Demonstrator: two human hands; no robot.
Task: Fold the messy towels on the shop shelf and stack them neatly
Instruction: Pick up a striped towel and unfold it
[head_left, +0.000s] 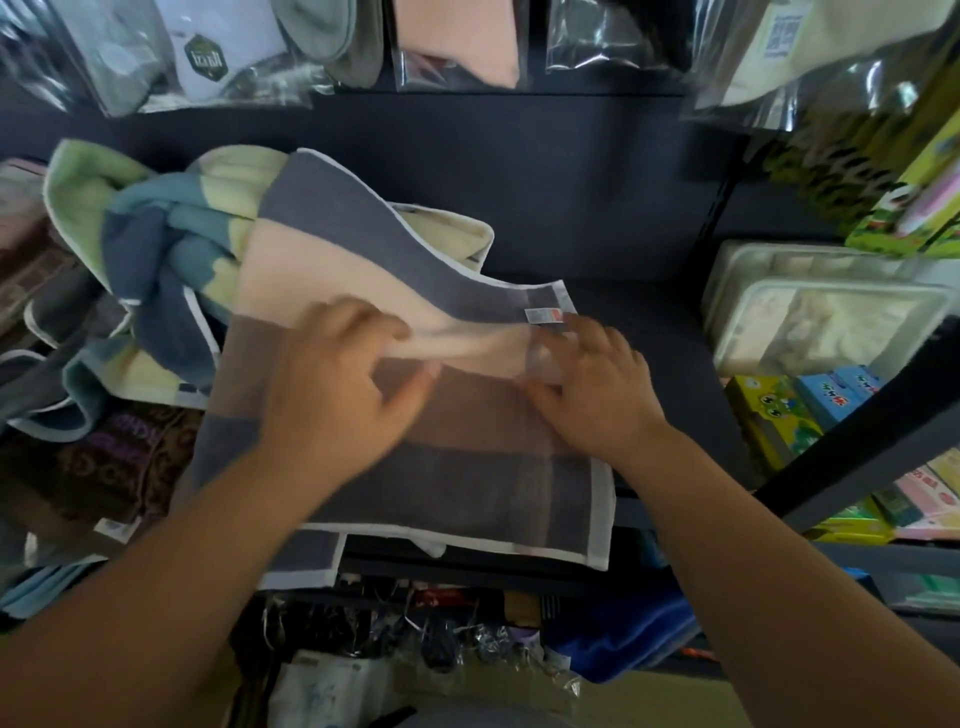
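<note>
**Striped towel spread mid-shelf, both hands on it**

The striped towel (395, 244), banded grey, peach and brown with a white border, lies across the middle of the dark shelf (545, 182). Its near edge droops over the shelf's front lip at 6 o'clock. Its far corner, with a small label (543, 315), points towards 1 o'clock. Bare shelf runs from 12 round to 2 o'clock. At 3 o'clock a clear plastic box (821, 312) stands just off the towel's right edge. At 9 to 10 o'clock a crumpled blue-and-green towel (156, 249) presses against the striped one, and a brown patterned towel (119, 467) lies at 8 o'clock.

The left grip (343, 384) is curled, thumb and fingers pinching up a ridge of the peach band. The right grip (587, 384) is loose, its fingers spread on the cloth just below the label. Both are blurred.
</note>
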